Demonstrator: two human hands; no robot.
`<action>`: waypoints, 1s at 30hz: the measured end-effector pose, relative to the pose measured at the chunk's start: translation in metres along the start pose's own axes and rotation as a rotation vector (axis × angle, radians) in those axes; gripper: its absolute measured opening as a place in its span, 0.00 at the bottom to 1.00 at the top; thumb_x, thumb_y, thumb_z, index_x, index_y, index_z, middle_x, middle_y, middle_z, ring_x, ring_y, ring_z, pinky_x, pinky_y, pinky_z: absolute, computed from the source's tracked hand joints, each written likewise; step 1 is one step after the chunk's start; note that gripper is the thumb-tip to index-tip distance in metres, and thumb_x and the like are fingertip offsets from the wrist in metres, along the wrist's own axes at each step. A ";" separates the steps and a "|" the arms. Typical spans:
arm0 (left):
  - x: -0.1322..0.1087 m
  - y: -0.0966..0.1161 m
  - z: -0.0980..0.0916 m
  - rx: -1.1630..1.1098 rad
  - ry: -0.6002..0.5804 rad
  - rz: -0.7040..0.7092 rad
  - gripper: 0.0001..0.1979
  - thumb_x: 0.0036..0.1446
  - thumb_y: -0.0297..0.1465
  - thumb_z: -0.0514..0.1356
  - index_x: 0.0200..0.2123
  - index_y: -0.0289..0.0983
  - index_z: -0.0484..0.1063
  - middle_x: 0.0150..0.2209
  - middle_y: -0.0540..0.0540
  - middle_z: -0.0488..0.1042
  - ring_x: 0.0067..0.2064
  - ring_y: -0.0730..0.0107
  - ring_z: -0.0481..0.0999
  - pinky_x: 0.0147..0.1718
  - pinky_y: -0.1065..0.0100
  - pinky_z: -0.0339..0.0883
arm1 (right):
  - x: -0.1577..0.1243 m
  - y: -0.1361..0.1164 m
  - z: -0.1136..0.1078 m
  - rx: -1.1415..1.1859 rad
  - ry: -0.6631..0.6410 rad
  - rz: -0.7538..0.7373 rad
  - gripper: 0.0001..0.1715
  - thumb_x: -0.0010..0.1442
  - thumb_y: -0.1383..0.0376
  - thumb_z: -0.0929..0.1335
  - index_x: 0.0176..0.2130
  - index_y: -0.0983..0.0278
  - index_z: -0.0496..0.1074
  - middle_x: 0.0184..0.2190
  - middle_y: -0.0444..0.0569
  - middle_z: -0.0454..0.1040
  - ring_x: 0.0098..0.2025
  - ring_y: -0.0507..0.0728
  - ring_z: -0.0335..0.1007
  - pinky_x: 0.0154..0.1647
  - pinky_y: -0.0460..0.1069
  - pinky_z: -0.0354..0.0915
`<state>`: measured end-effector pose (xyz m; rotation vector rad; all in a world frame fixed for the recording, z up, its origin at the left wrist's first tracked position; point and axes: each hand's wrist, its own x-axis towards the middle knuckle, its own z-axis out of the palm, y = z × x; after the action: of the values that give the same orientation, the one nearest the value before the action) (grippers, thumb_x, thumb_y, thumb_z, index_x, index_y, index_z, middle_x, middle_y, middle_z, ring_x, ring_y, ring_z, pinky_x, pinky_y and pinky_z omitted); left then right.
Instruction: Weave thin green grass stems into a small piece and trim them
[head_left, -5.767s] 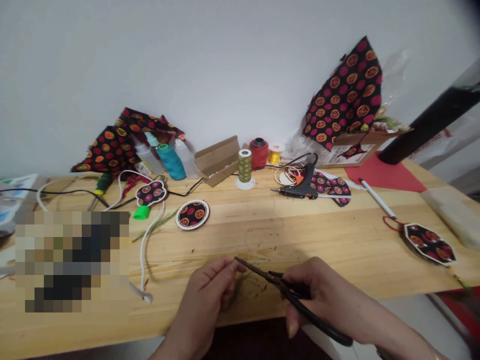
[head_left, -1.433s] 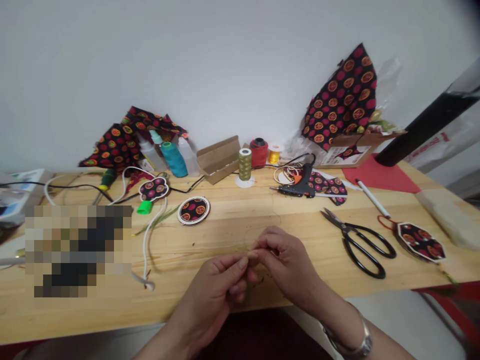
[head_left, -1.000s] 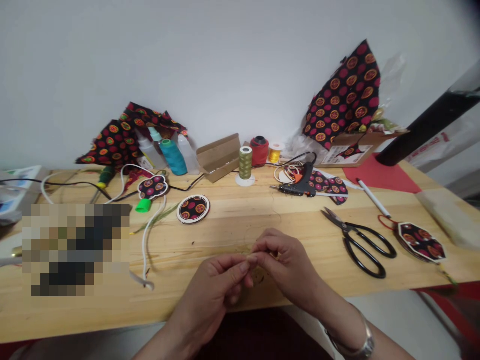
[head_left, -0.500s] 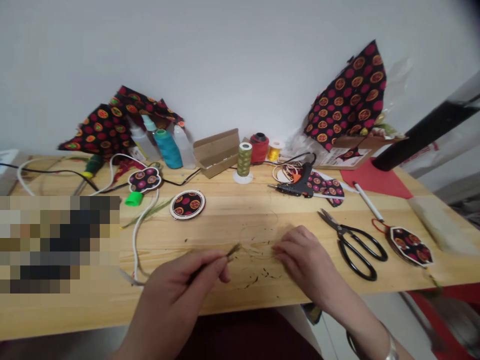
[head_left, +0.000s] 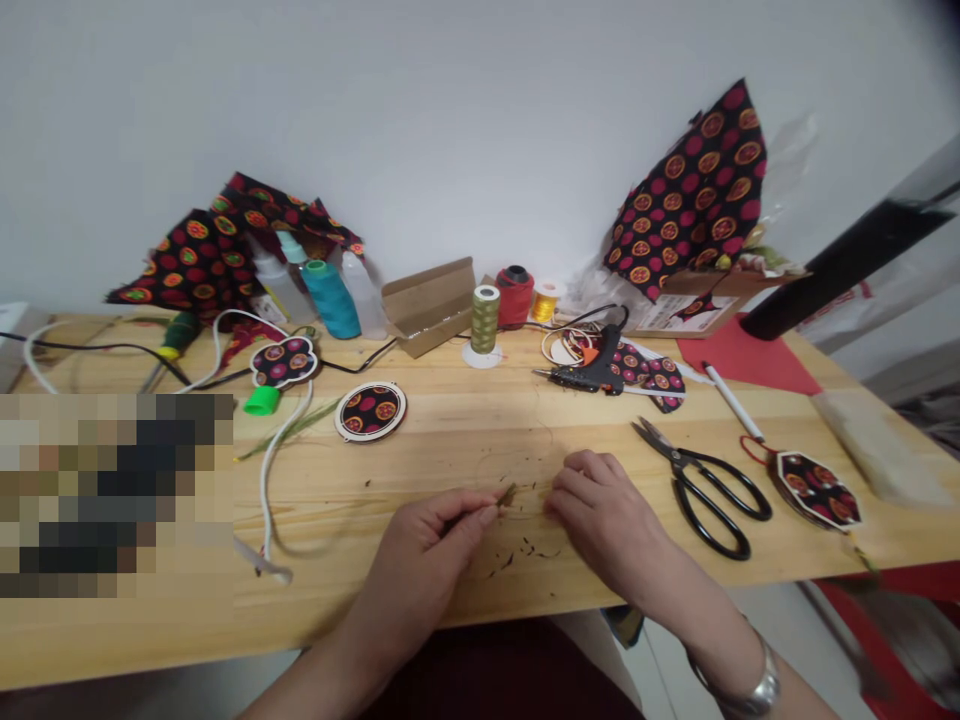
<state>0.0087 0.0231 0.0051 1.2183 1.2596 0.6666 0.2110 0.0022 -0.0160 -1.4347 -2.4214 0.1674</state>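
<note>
My left hand (head_left: 427, 550) pinches a small bundle of olive-green thread (head_left: 507, 493) between thumb and forefinger, just above the wooden table (head_left: 480, 440). A few centimetres to the right, my right hand (head_left: 600, 515) has its fingers curled and pinched over thin loose strands; I cannot make out whether it grips them. Short thread snippets (head_left: 525, 550) lie on the wood between and below the hands. Black scissors (head_left: 705, 485) lie to the right of my right hand, untouched.
A round fabric-covered disc (head_left: 370, 411), a black glue gun (head_left: 592, 370), an olive thread spool (head_left: 484, 322), red and gold spools, a teal spool, bottles, patterned fabric, a white cord (head_left: 270, 480), a pen (head_left: 731, 400) and an octagonal ornament (head_left: 817, 488) lie about.
The scissors left my right hand and now lie on the table. My hands met, then pulled apart; the left hand has since come back toward the right with the thread bundle.
</note>
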 end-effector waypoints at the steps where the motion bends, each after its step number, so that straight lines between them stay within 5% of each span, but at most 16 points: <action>1: 0.002 0.000 0.002 -0.001 -0.026 0.027 0.08 0.51 0.31 0.60 0.32 0.42 0.80 0.37 0.48 0.80 0.40 0.63 0.74 0.40 0.67 0.62 | 0.001 0.000 -0.002 0.026 -0.010 0.006 0.10 0.59 0.74 0.63 0.28 0.64 0.68 0.28 0.47 0.69 0.37 0.56 0.58 0.39 0.51 0.55; 4: 0.004 -0.004 0.005 0.035 -0.146 0.098 0.09 0.52 0.29 0.59 0.29 0.43 0.80 0.49 0.48 0.76 0.51 0.59 0.70 0.50 0.65 0.57 | 0.003 -0.002 -0.010 0.132 -0.010 0.029 0.09 0.58 0.75 0.62 0.30 0.64 0.69 0.29 0.48 0.69 0.38 0.57 0.58 0.38 0.52 0.57; 7: 0.003 -0.007 0.007 0.081 -0.205 0.127 0.09 0.53 0.30 0.58 0.29 0.44 0.80 0.50 0.47 0.75 0.51 0.59 0.70 0.48 0.65 0.57 | 0.008 -0.006 -0.021 0.258 0.039 0.036 0.11 0.60 0.74 0.61 0.31 0.64 0.69 0.29 0.49 0.68 0.38 0.57 0.58 0.38 0.52 0.59; 12: 0.003 -0.006 0.007 0.017 -0.123 0.099 0.08 0.52 0.31 0.60 0.32 0.41 0.80 0.30 0.48 0.78 0.36 0.63 0.73 0.35 0.69 0.61 | 0.018 -0.013 -0.023 0.421 0.191 0.060 0.10 0.59 0.72 0.63 0.29 0.63 0.70 0.28 0.48 0.69 0.37 0.56 0.61 0.38 0.51 0.61; 16: 0.007 -0.008 0.004 -0.254 -0.058 -0.073 0.09 0.50 0.35 0.62 0.30 0.36 0.80 0.14 0.55 0.60 0.19 0.77 0.55 0.19 0.74 0.46 | 0.023 -0.017 -0.011 0.599 0.394 0.343 0.07 0.57 0.69 0.66 0.28 0.63 0.73 0.27 0.47 0.72 0.34 0.55 0.66 0.36 0.50 0.62; 21: 0.010 -0.010 -0.001 -0.554 -0.081 -0.143 0.10 0.46 0.33 0.65 0.29 0.31 0.79 0.15 0.57 0.54 0.19 0.81 0.47 0.18 0.74 0.38 | 0.031 -0.029 0.000 0.909 0.259 0.605 0.06 0.52 0.67 0.68 0.29 0.63 0.77 0.27 0.47 0.76 0.31 0.54 0.70 0.33 0.48 0.64; 30: 0.008 -0.008 -0.003 -0.646 -0.111 -0.175 0.07 0.43 0.31 0.67 0.26 0.32 0.78 0.16 0.57 0.55 0.19 0.83 0.48 0.17 0.76 0.39 | 0.045 -0.041 0.007 1.303 0.162 0.708 0.07 0.46 0.64 0.72 0.29 0.63 0.78 0.26 0.45 0.78 0.32 0.54 0.73 0.39 0.51 0.66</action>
<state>0.0062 0.0287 -0.0043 0.5956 0.9356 0.7837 0.1546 0.0213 -0.0026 -1.3574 -1.0203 1.3796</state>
